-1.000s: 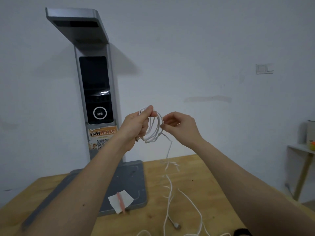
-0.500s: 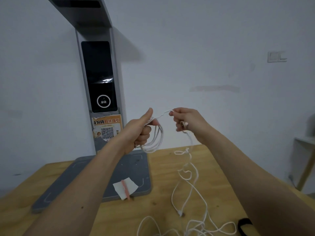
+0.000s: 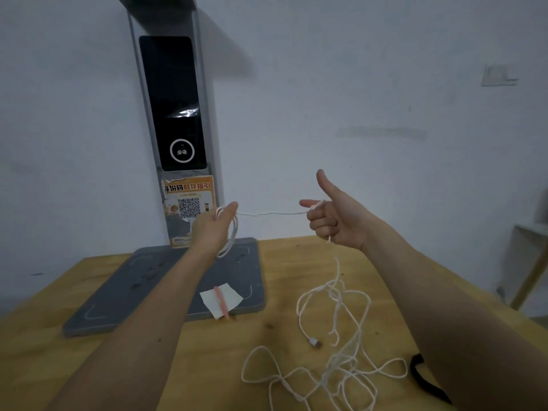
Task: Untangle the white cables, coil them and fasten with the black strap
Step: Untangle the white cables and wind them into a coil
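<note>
My left hand [image 3: 213, 226] is raised over the table and holds a small coil of white cable [image 3: 232, 238] that hangs below its fingers. A taut stretch of cable [image 3: 272, 214] runs from the coil to my right hand [image 3: 335, 215], whose fingers are closed on it with the thumb up. Below that hand the cable drops to a loose tangle [image 3: 335, 369] on the wooden table [image 3: 296, 262]. A metal plug end [image 3: 315, 343] lies in the tangle. The black strap [image 3: 421, 373] lies at the table's right, partly hidden by my right forearm.
A grey scanner stand with a dark screen [image 3: 175, 114] rises at the back, and its flat grey base [image 3: 178, 280] covers the table's left. A white paper slip with a pink strip [image 3: 221, 299] lies on the base's front edge. A small side table [image 3: 530, 253] stands at far right.
My hands have moved apart, the right one out to the right, pulling a length of cable straight between them. The view has tilted down, showing more of the tangle and strap.
</note>
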